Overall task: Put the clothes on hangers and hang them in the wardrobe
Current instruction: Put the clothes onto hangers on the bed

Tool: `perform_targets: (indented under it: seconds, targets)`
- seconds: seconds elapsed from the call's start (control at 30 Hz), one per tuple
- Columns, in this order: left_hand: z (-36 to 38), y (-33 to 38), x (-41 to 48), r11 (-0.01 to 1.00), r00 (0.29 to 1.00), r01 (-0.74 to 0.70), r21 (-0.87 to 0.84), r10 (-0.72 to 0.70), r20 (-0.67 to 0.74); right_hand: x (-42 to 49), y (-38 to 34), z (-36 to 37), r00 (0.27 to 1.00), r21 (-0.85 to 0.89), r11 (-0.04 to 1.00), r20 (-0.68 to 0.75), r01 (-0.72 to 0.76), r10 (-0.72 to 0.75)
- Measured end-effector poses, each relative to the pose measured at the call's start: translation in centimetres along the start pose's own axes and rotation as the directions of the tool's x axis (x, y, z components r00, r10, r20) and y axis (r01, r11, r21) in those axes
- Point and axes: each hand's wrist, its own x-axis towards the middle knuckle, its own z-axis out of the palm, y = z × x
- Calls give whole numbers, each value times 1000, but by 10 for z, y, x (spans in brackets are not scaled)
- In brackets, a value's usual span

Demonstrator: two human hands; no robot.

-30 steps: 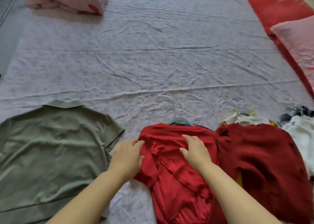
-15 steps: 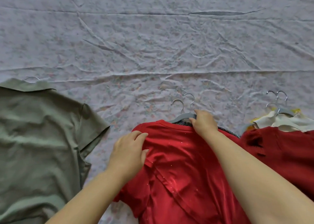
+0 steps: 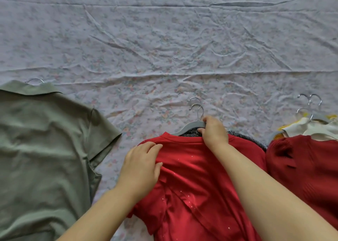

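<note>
The right hand (image 3: 214, 131) has moved from the chest of the red shirt (image 3: 192, 186) up to its collar, centre of the frame, and now curls its fingers round the grey hanger (image 3: 190, 126) just below the two hooks. The left hand (image 3: 140, 165) stays on the shirt's shoulder, fingers extended, pressing the cloth to the bed (image 3: 164, 48) and gripping nothing. The red shirt lies flat at lower centre, between the green shirt (image 3: 45, 149) at left and a dark red knit (image 3: 311, 167) at right. Whether the hanger sits inside the red shirt or in the grey garment (image 3: 254, 143) beneath cannot be determined. Judgement: smoothing is complete, and lifting by the hanger toward the wardrobe is the probable next step
</note>
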Motion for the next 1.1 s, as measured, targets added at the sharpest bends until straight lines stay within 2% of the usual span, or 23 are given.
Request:
perform_targets:
  seconds: [0.13,0.27,0.53,0.73,0.9,1.1]
  targets:
    - [4,-7,-6,1000,999,25,-7,-25,21,3,-2,-3,996,116,989,12,-95,94]
    - [9,-11,-12,999,999,42,-26,-42,26,6,-10,-4,997,83,995,55,-56,51]
    - [-2,-10,-20,998,999,46,-50,-46,5,-21,-14,-21,999,318,948,-5,-30,33]
    - [-36,12,-30,996,1000,15,-91,-17,-24,-78,-24,-73,997,505,860,-38,78,-68]
    - [-84,41,-48,991,993,-16,-131,1,-119,-140,-53,-118,986,625,762,-95,167,-138]
    - [-143,54,-90,993,974,-34,-114,7,-227,-217,-108,-177,942,634,700,-176,330,-284]
